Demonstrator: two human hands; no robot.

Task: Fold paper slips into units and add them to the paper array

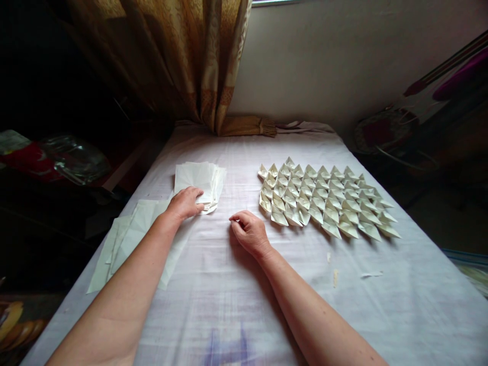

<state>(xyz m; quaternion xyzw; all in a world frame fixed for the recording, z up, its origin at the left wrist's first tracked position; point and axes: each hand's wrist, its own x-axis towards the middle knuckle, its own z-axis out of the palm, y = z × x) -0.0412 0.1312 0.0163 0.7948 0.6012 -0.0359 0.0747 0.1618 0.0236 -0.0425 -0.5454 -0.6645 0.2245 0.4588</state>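
My left hand (185, 202) rests on the near edge of a stack of square white paper sheets (194, 175), thumb and fingers apart. The top sheet shows crease lines. Under and beside my left forearm lie larger loose white sheets (133, 231), partly hidden by it. Over the cloth between the stack and the folded pieces, my right hand (249, 233) is closed, fingers curled in, and nothing shows in them. To its right stand many small folded paper boats (316, 195), set close together in rows with their points up.
A pale cloth (213, 305) with a purple stain covers the table. Small paper scraps (335, 278) lie near my right forearm. A gold curtain (213, 66) hangs down to the table's far edge. Dark clutter, including a clear plastic wrapping (78, 157), is at the left.
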